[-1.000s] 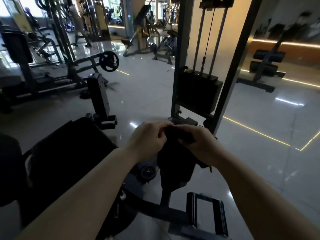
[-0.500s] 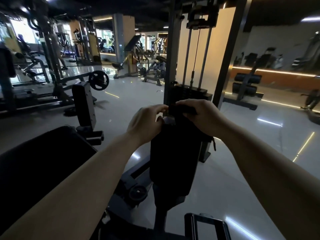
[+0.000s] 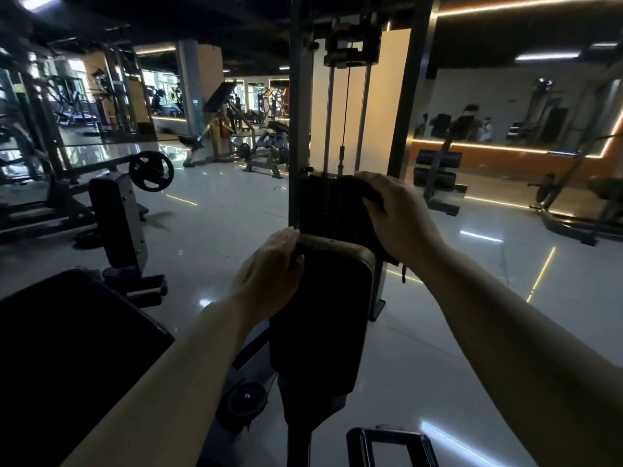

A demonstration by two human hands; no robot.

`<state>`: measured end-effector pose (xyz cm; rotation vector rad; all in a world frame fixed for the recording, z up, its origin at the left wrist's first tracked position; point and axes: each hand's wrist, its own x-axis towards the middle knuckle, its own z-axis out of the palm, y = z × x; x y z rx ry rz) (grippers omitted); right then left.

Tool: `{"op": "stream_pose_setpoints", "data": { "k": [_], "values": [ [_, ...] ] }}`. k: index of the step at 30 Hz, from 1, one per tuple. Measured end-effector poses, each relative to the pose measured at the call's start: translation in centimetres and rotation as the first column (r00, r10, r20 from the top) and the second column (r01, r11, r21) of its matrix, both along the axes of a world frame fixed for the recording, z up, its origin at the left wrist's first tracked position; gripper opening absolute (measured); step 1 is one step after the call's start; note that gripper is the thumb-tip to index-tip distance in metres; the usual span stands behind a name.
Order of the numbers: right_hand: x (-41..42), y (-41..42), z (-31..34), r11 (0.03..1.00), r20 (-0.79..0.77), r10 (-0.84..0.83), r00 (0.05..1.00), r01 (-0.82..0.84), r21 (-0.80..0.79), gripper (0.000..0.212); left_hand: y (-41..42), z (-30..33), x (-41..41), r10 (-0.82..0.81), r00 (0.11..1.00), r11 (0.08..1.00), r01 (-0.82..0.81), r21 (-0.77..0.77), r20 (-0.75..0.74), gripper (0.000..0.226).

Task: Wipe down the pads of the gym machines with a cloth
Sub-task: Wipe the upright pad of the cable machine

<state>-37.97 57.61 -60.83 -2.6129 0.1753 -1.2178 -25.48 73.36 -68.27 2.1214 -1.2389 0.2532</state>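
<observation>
So you've got the dark cloth (image 3: pixel 340 203) stretched out between both hands, right above the top edge of the upright black pad (image 3: pixel 320 325) in front of you. Your right hand (image 3: pixel 401 217) is the higher one, fingers curled over the cloth's top right corner and pinching it. Your left hand (image 3: pixel 269 274) sits lower, at the pad's top left corner, fingers curled round the cloth's lower edge right where it meets the pad. The cloth hangs down in front of the weight stack (image 3: pixel 313 197) of the cable machine, so it's honestly hard to tell where the cloth ends and the stack begins, everything's dark there. A bigger black seat pad (image 3: pixel 67 348) is down to your left, well apart from both hands. The glossy floor (image 3: pixel 219 214) spreads all around, with a weight plate (image 3: pixel 151 170) on a machine further off left.
</observation>
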Motion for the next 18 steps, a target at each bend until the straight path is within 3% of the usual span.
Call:
{"op": "stream_pose_setpoints", "data": {
  "k": [6,8,11,15,18],
  "values": [
    [-0.6,1.9,-4.2,0.994,0.091,-0.067,0.994,0.059,0.089,0.041,1.0,-2.0,-0.9,-0.018,0.998,0.996,0.023,-0.08,0.068,0.079],
    [-0.7,2.8,-6.6,0.987,0.091,-0.12,0.989,0.11,0.113,0.045,0.8,-2.4,-1.1,0.009,0.99,0.999,-0.001,-0.055,0.144,0.076],
    [-0.2,4.1,-10.1,0.979,-0.055,-0.171,0.984,0.176,0.104,0.059,-0.2,-1.8,-1.7,-0.007,0.981,1.0,0.009,-0.008,0.196,0.064],
    [0.4,4.4,-11.9,0.981,0.073,-0.185,0.98,0.18,0.077,0.064,-0.6,-1.9,-0.9,-0.02,0.972,1.0,0.021,-0.002,0.235,0.057],
    [0.9,4.3,-12.5,0.985,0.179,-0.17,0.969,0.164,0.05,0.055,-0.4,-1.9,-0.2,-0.062,0.962,0.998,0.065,-0.004,0.266,0.053]
  ]
}}
